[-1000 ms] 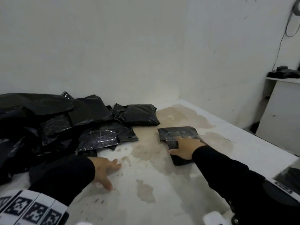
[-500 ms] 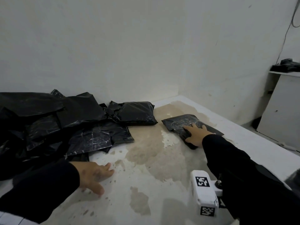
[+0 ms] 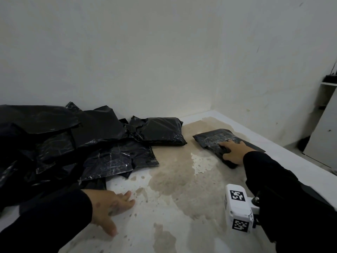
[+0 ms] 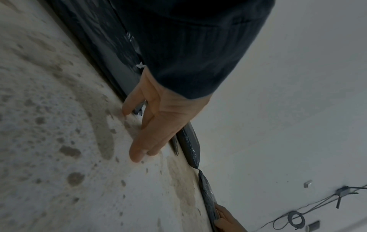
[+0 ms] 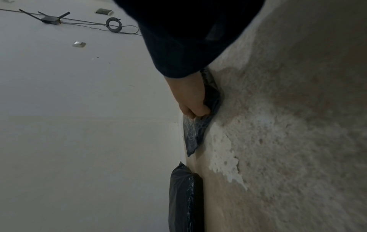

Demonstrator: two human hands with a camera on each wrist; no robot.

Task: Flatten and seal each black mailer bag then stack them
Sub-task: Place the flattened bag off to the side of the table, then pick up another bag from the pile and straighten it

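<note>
Mailer bags are seen from the head view. Nearest, the left hand (image 3: 111, 207) rests on the stained table (image 3: 182, 207), its grip relaxed, holding nothing, as a second ago. A white marker block (image 3: 238, 209) bears square black-and-white codes; no readable writing. Farther right, the right hand (image 3: 233, 152) presses the flat mailer bag (image 3: 215, 137), fingers curled over its near edge, now pushed farther toward the wall. The bag pile (image 3: 73, 143) lies far left.

Black long sleeves (image 3: 273, 179), white tagged wrist camera (image 3: 238, 209)
</note>
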